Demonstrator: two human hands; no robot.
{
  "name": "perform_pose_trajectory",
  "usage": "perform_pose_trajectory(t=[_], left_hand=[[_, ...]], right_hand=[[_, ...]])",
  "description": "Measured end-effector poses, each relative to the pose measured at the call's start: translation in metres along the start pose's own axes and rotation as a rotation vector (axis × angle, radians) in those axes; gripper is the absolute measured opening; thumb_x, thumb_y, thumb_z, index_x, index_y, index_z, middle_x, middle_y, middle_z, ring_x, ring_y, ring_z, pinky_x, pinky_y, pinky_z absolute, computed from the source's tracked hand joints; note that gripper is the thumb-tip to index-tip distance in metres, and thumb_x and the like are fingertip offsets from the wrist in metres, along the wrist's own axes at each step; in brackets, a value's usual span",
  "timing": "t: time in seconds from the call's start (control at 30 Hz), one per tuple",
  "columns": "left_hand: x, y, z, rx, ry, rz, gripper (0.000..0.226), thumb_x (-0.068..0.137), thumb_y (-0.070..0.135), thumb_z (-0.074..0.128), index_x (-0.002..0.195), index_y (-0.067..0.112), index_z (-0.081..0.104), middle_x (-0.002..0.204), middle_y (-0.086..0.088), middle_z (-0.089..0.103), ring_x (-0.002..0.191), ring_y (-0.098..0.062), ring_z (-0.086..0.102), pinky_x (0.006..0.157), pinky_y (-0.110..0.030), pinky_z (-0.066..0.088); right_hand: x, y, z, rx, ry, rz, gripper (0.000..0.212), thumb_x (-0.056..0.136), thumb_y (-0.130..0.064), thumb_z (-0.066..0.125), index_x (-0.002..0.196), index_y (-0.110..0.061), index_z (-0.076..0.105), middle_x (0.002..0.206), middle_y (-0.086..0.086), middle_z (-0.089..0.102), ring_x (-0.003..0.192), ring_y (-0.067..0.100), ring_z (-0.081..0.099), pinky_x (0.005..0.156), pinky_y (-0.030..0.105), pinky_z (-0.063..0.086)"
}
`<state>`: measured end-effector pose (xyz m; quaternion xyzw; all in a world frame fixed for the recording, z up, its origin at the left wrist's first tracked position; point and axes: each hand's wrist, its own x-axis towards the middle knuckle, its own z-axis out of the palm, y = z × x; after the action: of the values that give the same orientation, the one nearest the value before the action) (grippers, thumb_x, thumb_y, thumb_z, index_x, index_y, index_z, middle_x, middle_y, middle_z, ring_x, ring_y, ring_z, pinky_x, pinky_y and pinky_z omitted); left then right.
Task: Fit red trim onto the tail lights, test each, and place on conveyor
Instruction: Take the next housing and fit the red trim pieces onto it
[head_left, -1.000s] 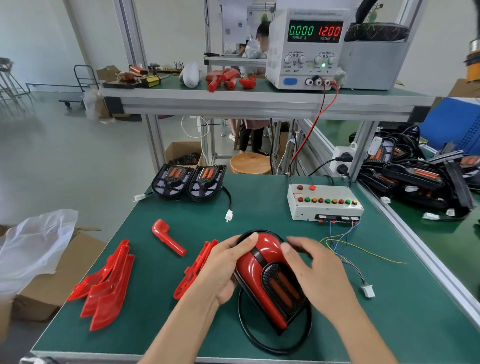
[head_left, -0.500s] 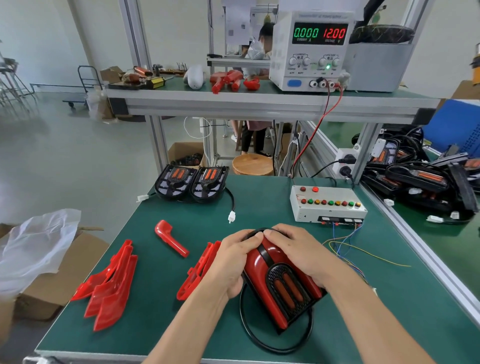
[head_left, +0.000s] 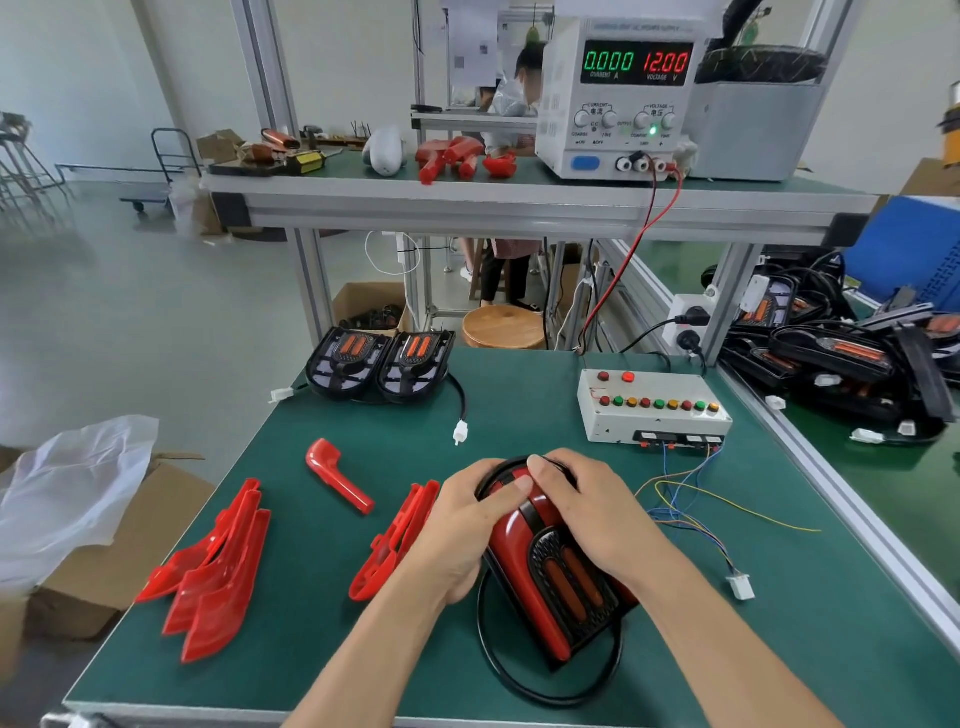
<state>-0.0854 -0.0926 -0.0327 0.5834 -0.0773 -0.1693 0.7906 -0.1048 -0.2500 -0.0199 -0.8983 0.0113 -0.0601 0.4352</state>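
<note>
Both hands, left (head_left: 462, 525) and right (head_left: 597, 512), clamp a red-trimmed black tail light (head_left: 556, 577) with two orange strips on a green workbench (head_left: 519, 415); spare red trims (head_left: 213, 571) lie left of them in a pale-floored workshop.

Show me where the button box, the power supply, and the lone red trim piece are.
button box (head_left: 655, 415), head view, white top face.
power supply (head_left: 618, 104), head view, front panel.
lone red trim piece (head_left: 337, 480), head view, its shaft.

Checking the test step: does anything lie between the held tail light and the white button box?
Nothing visible does. The tail light, held by the left hand and right hand, faces bare mat up to the button box; loose wires lie off to its right.
</note>
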Motion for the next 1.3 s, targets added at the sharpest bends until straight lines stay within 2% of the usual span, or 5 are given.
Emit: perform_pose_trajectory(t=[0.3,0.43,0.8,1.07,1.3], left_hand=[[0.007,-0.002,-0.010,-0.130,0.084,-0.148,0.020,0.095,0.010,0.065,0.111,0.003,0.073,0.105,-0.021,0.076,0.094,-0.033,0.075,0.076,-0.036,0.061],[0.010,0.001,-0.011,-0.247,0.175,-0.275,0.013,0.093,0.014,0.067,0.100,0.005,0.073,0.092,-0.015,0.077,0.075,-0.025,0.075,0.064,-0.035,0.061],[0.011,-0.001,-0.012,-0.200,0.194,-0.354,0.032,0.092,0.019,0.069,0.117,-0.001,0.070,0.098,-0.016,0.078,0.081,-0.029,0.076,0.068,-0.038,0.061],[0.007,0.003,-0.012,-0.223,0.155,-0.341,0.030,0.083,0.025,0.074,0.106,0.005,0.075,0.102,-0.017,0.077,0.084,-0.028,0.076,0.069,-0.038,0.062],[0.007,0.001,-0.006,-0.259,0.266,-0.428,0.022,0.094,0.020,0.065,0.106,0.004,0.073,0.098,-0.014,0.078,0.077,-0.030,0.076,0.068,-0.040,0.062]], right_hand=[[-0.020,0.018,-0.037,0.127,-0.208,0.144,0.043,0.099,-0.051,0.054,0.136,-0.031,0.061,0.125,-0.021,0.067,0.113,-0.003,0.063,0.106,0.029,0.047],[-0.046,0.034,-0.038,0.325,-0.231,0.140,0.023,0.102,-0.034,0.054,0.108,-0.033,0.076,0.106,-0.007,0.077,0.101,0.005,0.071,0.095,0.024,0.050],[-0.063,0.040,-0.030,0.488,-0.147,0.034,0.030,0.098,-0.026,0.060,0.119,-0.043,0.072,0.117,-0.007,0.075,0.114,0.009,0.068,0.094,0.012,0.047],[-0.068,0.048,-0.027,0.578,-0.146,0.083,0.036,0.089,-0.039,0.063,0.124,-0.039,0.070,0.122,-0.005,0.073,0.119,0.012,0.066,0.104,0.026,0.047],[-0.070,0.058,-0.016,0.776,-0.056,0.209,0.032,0.101,-0.011,0.053,0.116,-0.027,0.077,0.117,0.009,0.075,0.116,0.022,0.069,0.108,0.039,0.044]])
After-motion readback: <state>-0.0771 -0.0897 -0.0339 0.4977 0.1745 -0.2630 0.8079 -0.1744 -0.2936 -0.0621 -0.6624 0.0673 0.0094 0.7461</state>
